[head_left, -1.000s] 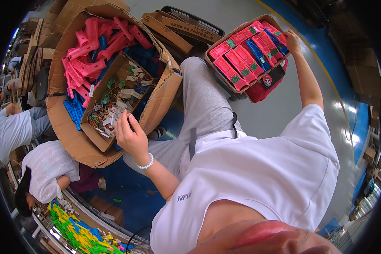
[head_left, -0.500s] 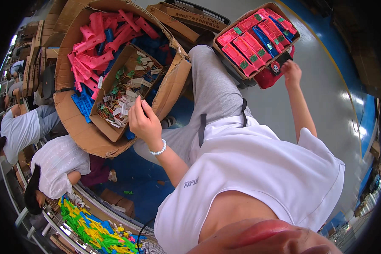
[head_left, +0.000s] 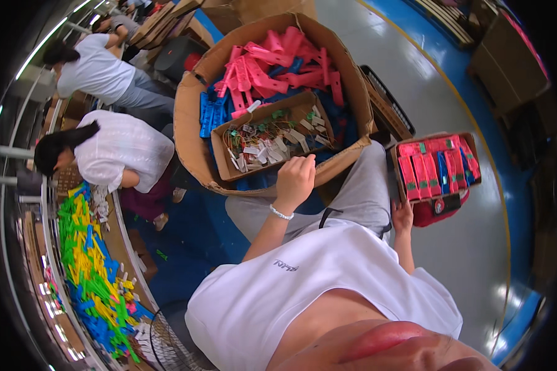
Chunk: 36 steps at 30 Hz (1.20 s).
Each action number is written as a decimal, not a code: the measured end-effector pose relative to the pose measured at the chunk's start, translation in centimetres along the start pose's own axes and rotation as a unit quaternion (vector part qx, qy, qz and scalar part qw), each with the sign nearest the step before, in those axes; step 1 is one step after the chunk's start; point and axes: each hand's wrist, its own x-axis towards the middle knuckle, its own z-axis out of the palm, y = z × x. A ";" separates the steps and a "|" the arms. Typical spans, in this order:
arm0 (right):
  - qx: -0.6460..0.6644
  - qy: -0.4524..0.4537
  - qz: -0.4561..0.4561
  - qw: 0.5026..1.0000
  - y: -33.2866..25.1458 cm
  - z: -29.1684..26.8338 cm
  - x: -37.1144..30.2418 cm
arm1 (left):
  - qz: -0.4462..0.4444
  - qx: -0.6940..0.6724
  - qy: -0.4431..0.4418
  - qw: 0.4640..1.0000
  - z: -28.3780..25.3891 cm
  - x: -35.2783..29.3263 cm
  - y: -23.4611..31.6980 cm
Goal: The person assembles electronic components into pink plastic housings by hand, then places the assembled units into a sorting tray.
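- Pink and blue plastic shells (head_left: 407, 170) with small green boards lie packed in a shallow brown cardboard tray (head_left: 395, 176), on the right, beyond the person's knee.
- Since the previous views, the right hand (head_left: 402, 214) has gone from the tray's far right edge, off the cardboard, to its near left corner. I judge that this brings the near ends of the shells closest to it. Its fingers are loosely bent; I cannot tell whether they grip or only touch the wall.
- The left hand (head_left: 295, 179) has stayed by the near wall of a small brown cardboard box (head_left: 219, 157), fingers curled together. Whether something is pinched between them cannot be told.
- White plastic pieces with thin wires (head_left: 269, 151) fill that box, which sits inside a large brown cardboard carton (head_left: 185, 136), among pink moulded plastic parts (head_left: 257, 77).
- The carton's raised near rim passes by the left wrist; a leg in grey trousers (head_left: 359, 185) separates carton from tray.
- A red fabric item (head_left: 422, 216) juts out under the tray's near side.
- To the right, smooth grey floor (head_left: 461, 260) runs to a yellow line.
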 end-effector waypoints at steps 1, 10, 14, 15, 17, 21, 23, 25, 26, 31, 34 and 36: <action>0.019 -0.012 -0.004 1.000 0.5 -0.1 0.3 | -0.009 -0.002 -0.001 1.000 -0.3 -0.2 -0.2; -0.016 0.108 -0.148 0.983 2.9 2.3 1.9 | -0.008 -0.002 -0.012 1.000 -0.4 -0.4 -0.6; -0.033 0.119 -0.234 0.964 2.2 4.6 1.6 | -0.051 -0.026 -0.059 0.997 0.0 0.1 -0.2; -0.031 0.139 -0.232 0.962 1.6 4.4 1.6 | -0.064 -0.023 -0.066 0.995 0.0 0.2 0.1; -0.028 0.124 -0.259 0.957 0.6 6.8 1.1 | -0.077 -0.006 -0.081 0.994 -0.3 0.2 0.1; -0.022 0.110 -0.280 0.953 -2.0 5.8 -0.8 | -0.060 0.008 -0.101 0.993 0.7 0.5 -0.6; -0.015 0.111 -0.279 0.954 -3.1 5.9 -2.5 | -0.057 0.039 -0.101 0.992 0.8 0.6 -0.6; -0.013 0.105 -0.272 0.957 -4.2 5.6 -3.3 | -0.052 0.039 -0.091 0.994 1.1 0.5 -0.5; -0.013 0.096 -0.266 0.959 -4.5 5.0 -4.0 | -0.050 0.040 -0.082 0.995 0.9 0.2 -0.3; -0.038 0.066 -0.256 0.964 -6.5 5.4 -6.8 | -0.057 0.032 -0.043 0.997 1.1 -0.2 0.5; -0.077 0.036 -0.249 0.965 -8.1 7.4 -8.3 | -0.105 -0.005 -0.054 0.993 0.3 -0.1 0.1; -0.109 0.014 -0.231 0.967 -9.2 8.6 -8.8 | -0.127 -0.017 -0.085 0.988 -1.1 -0.1 -0.2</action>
